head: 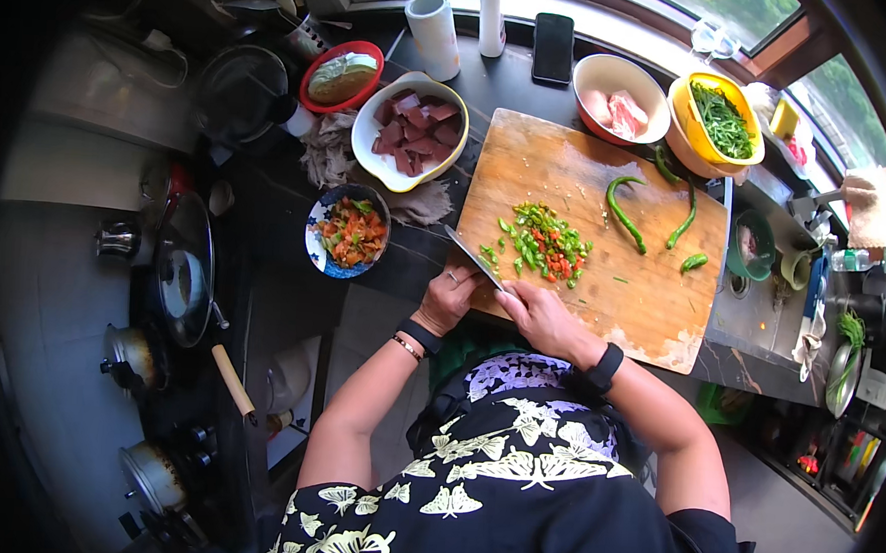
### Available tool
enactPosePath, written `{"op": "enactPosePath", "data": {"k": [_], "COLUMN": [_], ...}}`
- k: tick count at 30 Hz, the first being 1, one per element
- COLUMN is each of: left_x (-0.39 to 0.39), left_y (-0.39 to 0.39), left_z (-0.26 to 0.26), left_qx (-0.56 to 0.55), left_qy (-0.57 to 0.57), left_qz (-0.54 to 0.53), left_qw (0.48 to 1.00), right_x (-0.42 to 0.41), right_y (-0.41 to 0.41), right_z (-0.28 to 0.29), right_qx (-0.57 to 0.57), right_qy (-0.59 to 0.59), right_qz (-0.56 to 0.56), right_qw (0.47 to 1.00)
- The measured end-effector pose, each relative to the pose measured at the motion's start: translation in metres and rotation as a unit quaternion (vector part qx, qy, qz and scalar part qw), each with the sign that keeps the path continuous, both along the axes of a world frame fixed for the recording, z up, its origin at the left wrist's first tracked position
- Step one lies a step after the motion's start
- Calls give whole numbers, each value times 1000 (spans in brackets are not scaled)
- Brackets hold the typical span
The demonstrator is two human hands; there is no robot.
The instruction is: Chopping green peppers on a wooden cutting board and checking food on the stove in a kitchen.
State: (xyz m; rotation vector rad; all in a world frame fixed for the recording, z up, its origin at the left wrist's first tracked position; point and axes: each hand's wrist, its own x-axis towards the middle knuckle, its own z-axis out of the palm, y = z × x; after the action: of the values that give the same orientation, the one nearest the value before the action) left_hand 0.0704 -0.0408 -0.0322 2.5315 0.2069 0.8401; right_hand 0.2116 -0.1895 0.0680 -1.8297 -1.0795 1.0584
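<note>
My right hand (542, 318) grips the handle end of a kitchen knife (475, 259), its blade slanting up and left over the near left edge of a wooden cutting board (637, 302). Close against the knife is my left hand (449, 296), a ring on one finger; its fingertips are partly hidden, so what it holds cannot be told. Chopped green and red peppers (546, 240) lie in a pile beyond the blade. Whole green chili peppers (626, 215) rest on the board's right part. A patterned bowl (311, 248) of chopped red and green vegetables stands left of the board.
Behind the patterned bowl, a white dish (360, 141) holds dark red pieces, near a crumpled cloth (325, 154). A bowl of raw meat (585, 70) and a yellow container (750, 154) of cut greens stand behind the board. The sink (757, 308) is at right, pots (150, 479) at left.
</note>
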Motion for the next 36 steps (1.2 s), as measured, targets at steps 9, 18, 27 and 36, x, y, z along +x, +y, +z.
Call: {"op": "enactPosePath", "data": {"k": [9, 18, 27, 36], "left_x": [1, -3, -4, -12], "left_y": [-3, -1, -2, -5], "left_z": [7, 3, 10, 3], "left_qx": [-26, -19, -7, 4], "left_qy": [-26, -15, 3, -2], "left_qz": [9, 0, 11, 18], "left_qw": [999, 1000, 1000, 1000], "right_x": [18, 26, 8, 22], "right_y": [-25, -21, 5, -26], "right_z": [23, 32, -3, 23], "right_qx": [-122, -123, -92, -42], "right_qy": [51, 132, 169, 41], "right_qz": [36, 42, -32, 44], "right_qw": [991, 983, 981, 997]}}
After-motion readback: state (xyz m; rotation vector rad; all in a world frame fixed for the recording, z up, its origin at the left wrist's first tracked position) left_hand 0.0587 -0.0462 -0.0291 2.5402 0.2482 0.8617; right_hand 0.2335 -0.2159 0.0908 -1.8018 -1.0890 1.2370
